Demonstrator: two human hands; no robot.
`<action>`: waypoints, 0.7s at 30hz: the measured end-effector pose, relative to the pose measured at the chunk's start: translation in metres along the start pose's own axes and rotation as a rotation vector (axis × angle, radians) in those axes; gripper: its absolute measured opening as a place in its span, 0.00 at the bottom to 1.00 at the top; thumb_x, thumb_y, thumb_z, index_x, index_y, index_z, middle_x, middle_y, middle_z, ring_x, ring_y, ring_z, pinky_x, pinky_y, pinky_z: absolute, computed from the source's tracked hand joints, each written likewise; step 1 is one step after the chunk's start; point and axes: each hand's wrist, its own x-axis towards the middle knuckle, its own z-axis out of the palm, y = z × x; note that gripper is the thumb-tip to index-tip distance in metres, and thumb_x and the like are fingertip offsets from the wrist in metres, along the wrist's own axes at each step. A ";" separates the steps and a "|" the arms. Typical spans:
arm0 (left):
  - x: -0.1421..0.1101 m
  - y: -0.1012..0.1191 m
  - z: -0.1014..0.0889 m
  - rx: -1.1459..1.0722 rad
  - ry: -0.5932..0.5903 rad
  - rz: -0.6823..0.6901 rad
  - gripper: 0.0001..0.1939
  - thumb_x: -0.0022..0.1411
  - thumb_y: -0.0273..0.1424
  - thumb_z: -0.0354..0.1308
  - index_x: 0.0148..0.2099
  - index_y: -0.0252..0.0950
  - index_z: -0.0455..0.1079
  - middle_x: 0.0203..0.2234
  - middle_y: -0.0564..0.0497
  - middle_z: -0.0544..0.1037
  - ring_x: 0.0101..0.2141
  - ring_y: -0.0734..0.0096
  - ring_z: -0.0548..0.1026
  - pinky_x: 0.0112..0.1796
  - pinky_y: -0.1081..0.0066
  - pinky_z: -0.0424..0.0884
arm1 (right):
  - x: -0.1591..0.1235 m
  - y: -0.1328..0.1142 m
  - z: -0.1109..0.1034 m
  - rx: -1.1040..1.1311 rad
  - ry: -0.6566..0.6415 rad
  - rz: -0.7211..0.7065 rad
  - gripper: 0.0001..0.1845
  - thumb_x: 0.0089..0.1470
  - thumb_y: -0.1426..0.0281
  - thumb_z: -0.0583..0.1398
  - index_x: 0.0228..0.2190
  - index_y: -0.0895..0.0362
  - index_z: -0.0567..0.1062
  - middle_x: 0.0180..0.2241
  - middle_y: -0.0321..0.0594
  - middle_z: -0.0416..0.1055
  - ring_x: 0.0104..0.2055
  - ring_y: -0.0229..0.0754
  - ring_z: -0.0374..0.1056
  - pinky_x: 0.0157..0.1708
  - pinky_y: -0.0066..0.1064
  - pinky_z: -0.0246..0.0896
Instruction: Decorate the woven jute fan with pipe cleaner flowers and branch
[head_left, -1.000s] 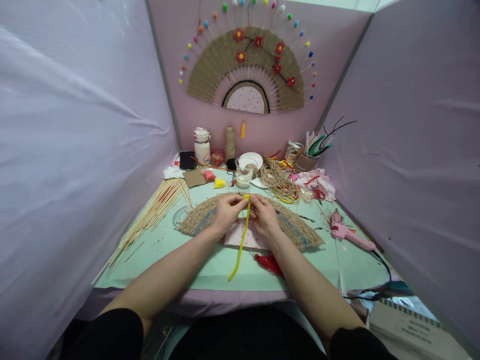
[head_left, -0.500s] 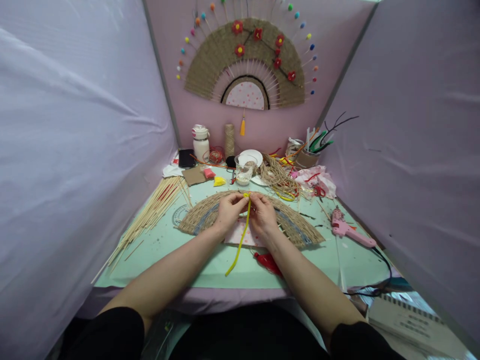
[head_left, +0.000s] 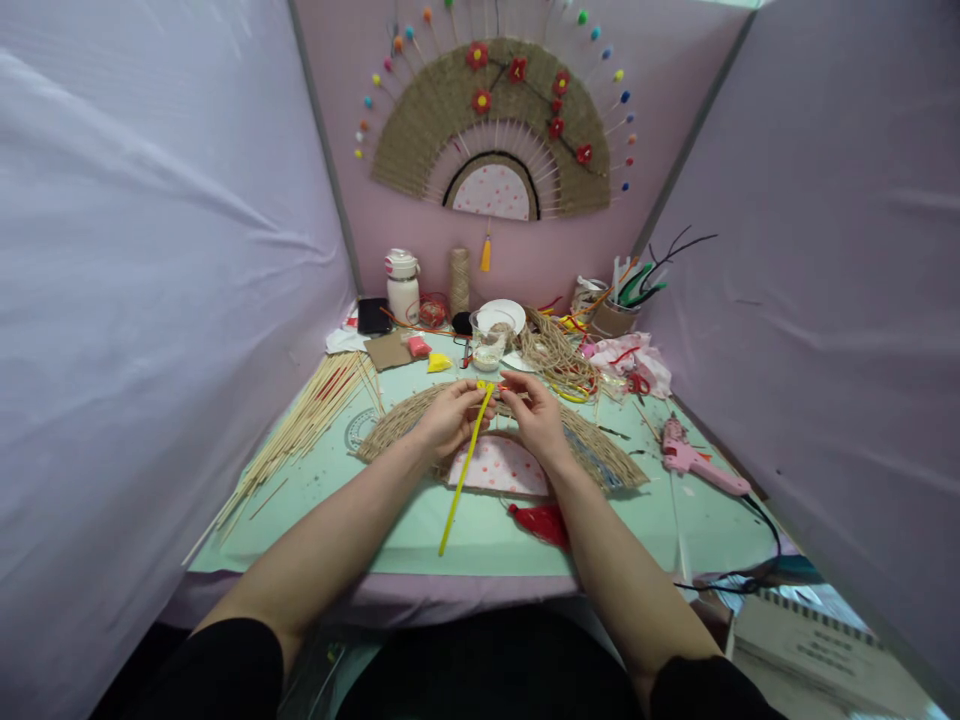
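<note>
My left hand (head_left: 448,418) pinches the top end of a yellow pipe cleaner (head_left: 460,478), which hangs down and to the left towards me. My right hand (head_left: 534,412) is closed in a pinch just right of it, on something small I cannot make out. Both hands hover over a half-round woven jute fan (head_left: 600,452) lying flat on the green mat (head_left: 345,500). The fan has a pink dotted centre (head_left: 504,467) and a red tassel (head_left: 541,522) at its near edge.
Bamboo skewers (head_left: 300,432) lie fanned out at the left. A pink glue gun (head_left: 694,462) with a black cord lies at the right. Jute twine, a bottle, a glass cup, a plate and a cup of pipe cleaners crowd the back. A finished fan (head_left: 491,130) hangs on the wall.
My hands have drawn slightly apart. The pipe cleaner's lower end has swung to the left, and my right hand has shifted right, uncovering more of the pink dotted centre.
</note>
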 end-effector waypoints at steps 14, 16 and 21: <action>-0.002 0.002 0.000 0.113 -0.096 -0.055 0.12 0.49 0.30 0.62 0.32 0.33 0.62 0.23 0.55 0.69 0.14 0.88 0.57 0.16 0.80 0.50 | 0.004 -0.002 -0.013 -0.474 -0.175 -0.529 0.10 0.59 0.72 0.53 0.32 0.55 0.74 0.36 0.42 0.69 0.41 0.41 0.66 0.40 0.33 0.62; -0.002 0.002 0.000 0.132 -0.090 -0.048 0.12 0.48 0.30 0.62 0.31 0.34 0.61 0.22 0.54 0.69 0.14 0.87 0.57 0.17 0.80 0.49 | 0.004 -0.002 -0.013 -0.483 -0.172 -0.542 0.09 0.59 0.72 0.53 0.31 0.55 0.74 0.36 0.42 0.70 0.40 0.41 0.66 0.40 0.33 0.62; -0.002 0.003 -0.003 0.257 -0.084 0.014 0.12 0.47 0.31 0.62 0.30 0.34 0.62 0.23 0.54 0.70 0.15 0.87 0.56 0.17 0.80 0.46 | 0.003 0.000 -0.012 -0.441 -0.173 -0.501 0.07 0.59 0.72 0.54 0.32 0.55 0.72 0.34 0.41 0.72 0.39 0.40 0.66 0.40 0.33 0.62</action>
